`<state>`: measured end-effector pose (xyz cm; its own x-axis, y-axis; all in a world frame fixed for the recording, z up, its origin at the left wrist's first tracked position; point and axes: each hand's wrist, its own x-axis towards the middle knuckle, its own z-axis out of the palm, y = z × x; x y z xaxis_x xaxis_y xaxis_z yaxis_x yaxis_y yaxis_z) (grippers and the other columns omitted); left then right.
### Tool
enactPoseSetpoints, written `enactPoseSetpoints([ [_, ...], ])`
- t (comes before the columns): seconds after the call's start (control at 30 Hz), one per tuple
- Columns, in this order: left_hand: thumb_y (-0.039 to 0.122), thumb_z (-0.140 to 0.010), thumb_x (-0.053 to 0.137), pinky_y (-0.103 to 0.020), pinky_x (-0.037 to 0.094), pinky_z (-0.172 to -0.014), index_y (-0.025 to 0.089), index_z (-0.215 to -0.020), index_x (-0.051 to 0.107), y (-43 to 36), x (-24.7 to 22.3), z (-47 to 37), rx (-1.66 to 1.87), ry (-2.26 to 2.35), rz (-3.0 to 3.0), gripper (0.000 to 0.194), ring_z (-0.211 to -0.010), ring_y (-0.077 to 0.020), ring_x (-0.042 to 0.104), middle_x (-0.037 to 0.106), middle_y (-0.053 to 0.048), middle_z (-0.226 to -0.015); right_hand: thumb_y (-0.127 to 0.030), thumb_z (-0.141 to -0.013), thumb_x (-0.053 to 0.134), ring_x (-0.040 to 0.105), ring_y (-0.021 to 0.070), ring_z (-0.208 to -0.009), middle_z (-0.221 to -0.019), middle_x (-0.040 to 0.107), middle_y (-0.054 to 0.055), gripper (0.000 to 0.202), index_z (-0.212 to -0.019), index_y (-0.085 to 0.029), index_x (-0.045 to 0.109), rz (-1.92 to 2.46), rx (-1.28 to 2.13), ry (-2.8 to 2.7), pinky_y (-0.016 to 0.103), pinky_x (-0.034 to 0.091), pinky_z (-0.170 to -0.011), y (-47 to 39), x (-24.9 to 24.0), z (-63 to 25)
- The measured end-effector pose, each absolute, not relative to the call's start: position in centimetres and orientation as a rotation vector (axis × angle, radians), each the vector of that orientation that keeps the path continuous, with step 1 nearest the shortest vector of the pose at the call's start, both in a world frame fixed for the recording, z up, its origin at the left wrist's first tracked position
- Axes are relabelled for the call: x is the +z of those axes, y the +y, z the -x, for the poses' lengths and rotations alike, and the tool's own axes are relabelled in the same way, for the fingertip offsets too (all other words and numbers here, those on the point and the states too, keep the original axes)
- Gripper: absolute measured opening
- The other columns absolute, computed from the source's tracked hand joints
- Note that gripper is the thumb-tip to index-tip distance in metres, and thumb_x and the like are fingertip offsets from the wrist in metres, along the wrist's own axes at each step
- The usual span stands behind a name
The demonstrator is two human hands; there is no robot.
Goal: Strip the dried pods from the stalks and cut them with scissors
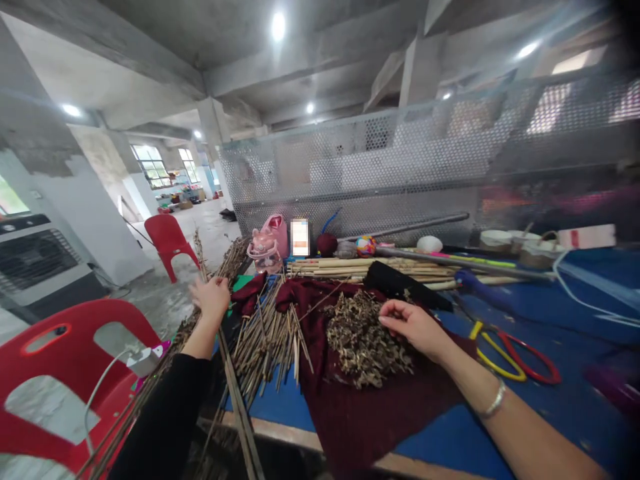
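Your left hand is closed around a long stalk out at 10 o'clock, off the table's edge. Your right hand sits loosely curled, holding nothing, touching the dried pile on the maroon cloth; scissors at 3 o'clock.

One camera sits on the person's head. It looks forward and slightly down, close over the blue table edge, toward a mesh fence.
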<state>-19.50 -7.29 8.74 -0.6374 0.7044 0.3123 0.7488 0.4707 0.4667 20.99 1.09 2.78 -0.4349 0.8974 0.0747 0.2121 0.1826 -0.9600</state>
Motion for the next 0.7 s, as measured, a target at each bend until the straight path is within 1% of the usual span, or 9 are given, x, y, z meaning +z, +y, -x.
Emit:
enactPoseSetpoints([
  [0.1,0.037,-0.087,0.033,-0.03,0.041,-0.08,0.012,-0.1,0.059,-7.8,9.4,17.4,-0.937,-2.49,1.404,0.038,-0.096,-0.0212,0.057,0.064,-0.011,-0.098,-0.042,-0.063,0.065,0.044,0.0094,-0.047,-0.056,0.052,-0.004,0.026,-0.071,-0.019,0.055,1.054,1.199,-1.828,0.023,0.035,-0.047,1.2,2.5,-20.9],
  [0.23,0.041,-0.082,0.042,-0.025,0.042,-0.063,0.016,-0.082,0.065,-8.3,8.9,11.2,-0.991,-2.469,1.713,0.034,-0.061,-0.0145,0.059,0.066,-0.003,-0.065,-0.041,-0.065,0.062,0.046,0.0112,-0.052,-0.059,0.054,-0.002,0.023,-0.07,-0.019,0.056,1.022,1.051,-1.891,0.024,0.036,-0.051,1.4,2.3,-20.8],
  [0.3,0.042,-0.082,0.042,-0.025,0.042,-0.056,0.016,-0.081,0.066,-8.5,8.3,7.7,-1.021,-2.487,2.074,0.035,-0.053,-0.0144,0.057,0.066,-0.003,-0.064,-0.04,-0.066,0.061,0.047,0.0122,-0.055,-0.061,0.056,-0.001,0.021,-0.069,-0.019,0.057,1.007,0.971,-1.916,0.025,0.038,-0.054,1.4,2.2,-20.8],
  [0.4,0.05,-0.079,0.045,-0.028,0.044,-0.07,0.018,-0.094,0.065,-8.8,8.2,5.5,-0.862,-2.309,2.258,0.041,-0.077,-0.0204,0.063,0.069,-0.009,-0.086,-0.04,-0.067,0.06,0.046,0.0126,-0.055,-0.06,0.055,-0.001,0.021,-0.069,-0.019,0.057,1.011,0.912,-1.94,0.026,0.038,-0.055,1.5,2.0,-21.0],
  [0.47,0.055,-0.08,0.042,-0.036,0.043,-0.08,0.015,-0.105,0.061,-9.0,8.4,7.3,-0.711,-2.377,1.913,0.051,-0.095,-0.028,0.06,0.064,-0.017,-0.103,-0.04,-0.068,0.058,0.046,0.0125,-0.054,-0.06,0.055,-0.001,0.021,-0.071,-0.019,0.057,1.025,0.884,-1.94,0.025,0.038,-0.054,1.6,1.8,-21.0],
  [0.53,0.058,-0.08,0.037,-0.047,0.041,-0.081,0.008,-0.111,0.055,-9.3,8.3,11.1,-0.51,-2.519,1.34,0.062,-0.105,-0.0377,0.053,0.057,-0.027,-0.111,-0.039,-0.07,0.057,0.048,0.0128,-0.055,-0.064,0.058,0.0,0.021,-0.075,-0.019,0.057,1.04,0.844,-1.94,0.026,0.039,-0.055,1.6,1.7,-21.0],
  [0.6,0.06,-0.074,0.045,-0.049,0.042,-0.077,0.003,-0.111,0.054,-9.7,7.7,15.3,-0.261,-2.754,1.056,0.069,-0.104,-0.0425,0.053,0.055,-0.032,-0.111,-0.038,-0.071,0.057,0.049,0.0131,-0.057,-0.067,0.06,0.0,0.019,-0.076,-0.02,0.057,1.052,0.801,-1.95,0.026,0.04,-0.057,1.5,1.6,-20.9],
  [0.63,0.059,-0.07,0.05,-0.046,0.044,-0.076,0.003,-0.108,0.056,-10.0,7.1,17.2,-0.118,-2.853,1.147,0.068,-0.1,-0.041,0.056,0.058,-0.031,-0.108,-0.037,-0.071,0.057,0.05,0.0134,-0.057,-0.067,0.061,0.0,0.018,-0.076,-0.02,0.058,1.058,0.782,-1.957,0.027,0.04,-0.058,1.5,1.6,-20.8],
  [0.7,0.046,-0.063,0.062,-0.037,0.046,-0.073,0.006,-0.096,0.062,-10.6,6.1,19.7,0.08,-2.916,1.36,0.052,-0.092,-0.0346,0.062,0.064,-0.025,-0.098,-0.035,-0.071,0.057,0.051,0.0142,-0.057,-0.067,0.062,0.001,0.016,-0.075,-0.02,0.059,1.069,0.745,-1.97,0.027,0.04,-0.058,1.4,1.6,-20.7],
])
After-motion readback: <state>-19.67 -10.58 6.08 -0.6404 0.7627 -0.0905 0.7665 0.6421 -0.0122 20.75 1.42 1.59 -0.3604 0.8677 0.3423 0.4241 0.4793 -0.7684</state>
